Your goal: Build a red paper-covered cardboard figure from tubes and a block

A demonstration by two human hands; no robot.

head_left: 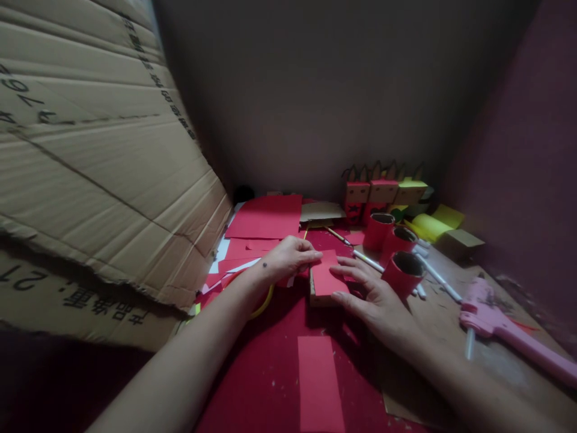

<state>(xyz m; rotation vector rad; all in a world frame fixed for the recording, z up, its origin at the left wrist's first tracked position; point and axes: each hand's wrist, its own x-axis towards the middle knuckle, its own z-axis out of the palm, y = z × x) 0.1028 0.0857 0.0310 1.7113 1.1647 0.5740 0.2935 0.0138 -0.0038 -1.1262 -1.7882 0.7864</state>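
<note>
A small cardboard box (319,300) lies on the red table, with a red paper piece (328,278) over its top. My left hand (295,257) is closed at the box's far left corner, its thumb on the paper's edge and its other fingers partly hidden. From the right side, my right hand (367,291) touches the paper with its fingers stretched out and its thumb apart near the close right corner. Nearer to me, a red paper strip (319,382) lies flat on the table.
A large cardboard sheet (103,156) rises at the left. Red tubes (403,273) stand beyond my right hand. A pink glue gun (500,328) rests on cardboard at the right. Red paper sheets (265,216) and several decorated box figures (383,191) are at the back.
</note>
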